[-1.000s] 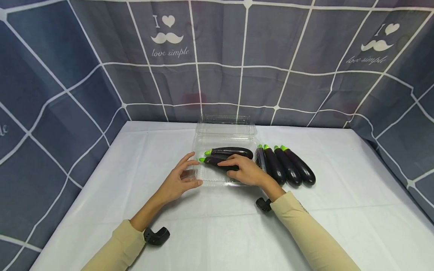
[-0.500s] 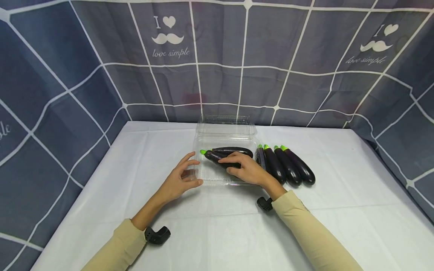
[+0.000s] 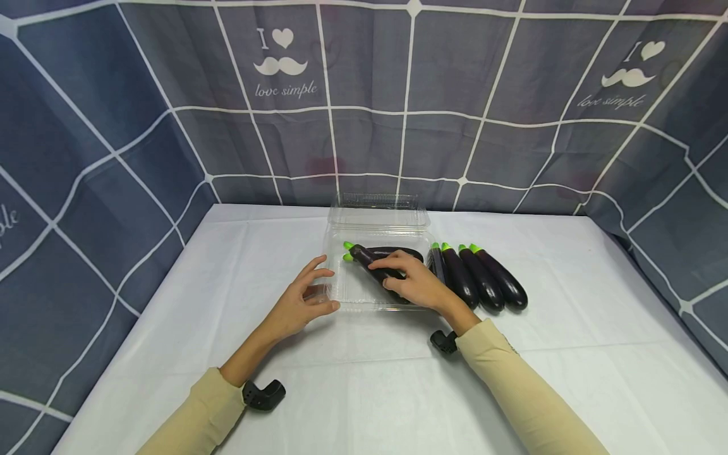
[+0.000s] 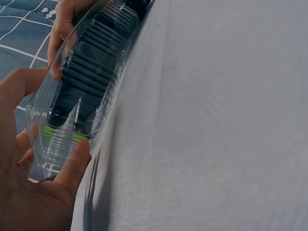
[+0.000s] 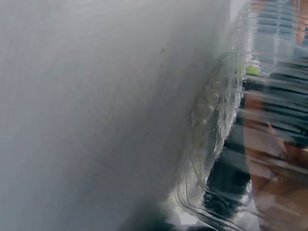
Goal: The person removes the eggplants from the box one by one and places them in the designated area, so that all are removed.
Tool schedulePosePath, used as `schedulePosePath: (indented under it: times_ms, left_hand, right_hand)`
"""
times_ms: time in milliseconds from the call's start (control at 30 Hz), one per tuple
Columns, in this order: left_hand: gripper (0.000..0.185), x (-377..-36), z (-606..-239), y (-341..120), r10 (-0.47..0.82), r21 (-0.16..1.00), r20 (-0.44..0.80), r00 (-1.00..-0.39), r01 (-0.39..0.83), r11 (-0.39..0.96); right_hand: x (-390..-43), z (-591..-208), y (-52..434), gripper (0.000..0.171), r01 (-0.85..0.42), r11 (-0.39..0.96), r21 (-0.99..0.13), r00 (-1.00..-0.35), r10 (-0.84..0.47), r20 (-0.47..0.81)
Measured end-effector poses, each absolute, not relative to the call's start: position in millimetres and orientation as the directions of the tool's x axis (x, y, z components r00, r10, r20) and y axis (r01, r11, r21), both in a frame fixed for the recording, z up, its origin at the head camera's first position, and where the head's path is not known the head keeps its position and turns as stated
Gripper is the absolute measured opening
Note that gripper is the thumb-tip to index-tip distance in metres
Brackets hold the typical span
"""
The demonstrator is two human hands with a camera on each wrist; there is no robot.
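A clear plastic clamshell container (image 3: pixel 344 296) lies opened out on the white tablecloth, its lid (image 3: pixel 378 218) folded back toward the rear. My left hand (image 3: pixel 297 308) holds its left end, thumb at the front corner and fingers along the side. Inside, my right hand (image 3: pixel 418 282) grips an eggplant (image 3: pixel 361 254), which slants with its green stem end up and left across a second eggplant (image 3: pixel 411 253). Through the ribbed wall in the right wrist view, the fingers (image 5: pixel 255 159) and dark eggplant skin (image 5: pixel 226 173) show, blurred. Both green stem ends appear through the container in the left wrist view.
Several more eggplants (image 3: pixel 482 278) lie side by side, stems pointing back, just right of the container. White tablecloth (image 3: pixel 341 392) stretches around them. A dark grid-patterned curtain (image 3: pixel 364 145) hangs behind the table and along both sides.
The gripped eggplant has turned: its stem end swung back and its blunt end came forward, from nearly level to slanting over the other eggplant. The left hand has stayed put.
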State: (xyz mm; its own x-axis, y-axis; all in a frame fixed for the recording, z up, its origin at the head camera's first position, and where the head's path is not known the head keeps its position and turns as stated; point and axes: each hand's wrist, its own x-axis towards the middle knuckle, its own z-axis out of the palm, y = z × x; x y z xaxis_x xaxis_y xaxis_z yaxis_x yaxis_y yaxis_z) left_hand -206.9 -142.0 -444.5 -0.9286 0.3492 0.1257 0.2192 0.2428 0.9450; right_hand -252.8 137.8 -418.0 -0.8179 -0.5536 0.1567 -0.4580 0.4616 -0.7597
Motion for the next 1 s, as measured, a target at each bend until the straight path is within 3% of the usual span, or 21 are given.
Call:
schedulePosePath:
  times_ms: [567, 1000]
  left_hand:
    - [0.057, -208.5, -442.5, -141.7, 0.348, 0.941, 0.118, -0.930, 0.217, 0.259]
    - [0.056, -208.0, -442.0, -142.0, 0.351, 0.940, 0.115, -0.929, 0.216, 0.264]
  right_hand:
    - [-250.2, -408.0, 142.4, 0.038, -0.396, 0.417, -0.818, -0.880, -0.427, 0.208]
    - [-237.2, -392.8, 149.0, 0.039, -0.384, 0.505, -0.773, -0.897, -0.401, 0.184]
